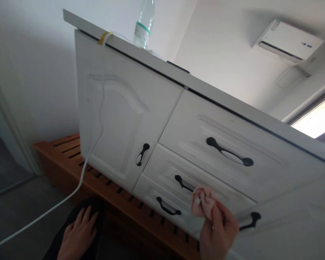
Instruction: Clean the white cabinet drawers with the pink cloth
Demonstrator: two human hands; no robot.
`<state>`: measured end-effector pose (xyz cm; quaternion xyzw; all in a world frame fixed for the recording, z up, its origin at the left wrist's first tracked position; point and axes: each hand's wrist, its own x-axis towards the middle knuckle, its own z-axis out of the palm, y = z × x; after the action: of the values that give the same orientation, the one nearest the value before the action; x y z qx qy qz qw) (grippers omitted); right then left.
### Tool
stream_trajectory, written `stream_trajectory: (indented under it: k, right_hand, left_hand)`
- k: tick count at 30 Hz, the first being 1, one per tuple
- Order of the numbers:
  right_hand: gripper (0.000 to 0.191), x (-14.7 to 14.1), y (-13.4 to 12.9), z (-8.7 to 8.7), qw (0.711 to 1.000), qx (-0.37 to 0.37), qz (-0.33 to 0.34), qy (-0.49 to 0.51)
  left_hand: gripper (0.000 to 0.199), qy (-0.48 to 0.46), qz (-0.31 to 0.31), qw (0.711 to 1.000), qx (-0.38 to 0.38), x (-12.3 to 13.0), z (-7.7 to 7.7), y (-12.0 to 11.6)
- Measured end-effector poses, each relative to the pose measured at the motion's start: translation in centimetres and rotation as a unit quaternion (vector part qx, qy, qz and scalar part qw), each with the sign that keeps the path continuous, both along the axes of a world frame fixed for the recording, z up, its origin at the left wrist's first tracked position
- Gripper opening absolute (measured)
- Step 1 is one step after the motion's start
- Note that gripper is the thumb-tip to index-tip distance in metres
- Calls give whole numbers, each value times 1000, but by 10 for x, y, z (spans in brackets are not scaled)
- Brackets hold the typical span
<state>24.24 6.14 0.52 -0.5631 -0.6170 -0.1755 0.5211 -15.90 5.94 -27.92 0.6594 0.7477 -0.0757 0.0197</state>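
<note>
Am pinching small white plug in right hand, fingers closed; light, stiff, gripping by body. Left hand resting flat, released, on knee.

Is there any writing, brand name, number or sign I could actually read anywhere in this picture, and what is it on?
Nothing here can be read.
Bottle on the cabinet top: a label with a green band, print too blurred to read.
Air conditioner on the wall: a small dark mark at its right end, too small to read.
Cabinet door and drawers: no text, only black handles.
White cable: a yellow tag near the top, nothing legible on it.
</note>
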Motion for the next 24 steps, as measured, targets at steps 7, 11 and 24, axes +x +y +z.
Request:
stream_trajectory:
  k: [7,11,24]
  right_hand:
    - [43,-119,95,42,965,51,-64,-250]
    - [51,-168,120,33,979,24,-36,-199]
    - [29,-165,101,-5,951,17,99,-291]
  left_hand:
    - [52,-56,12,998,13,-1,-17,2]
    - [50,-51,3,998,25,-3,-18,0]
    - [49,-35,2,999,12,-2,-1,-2]
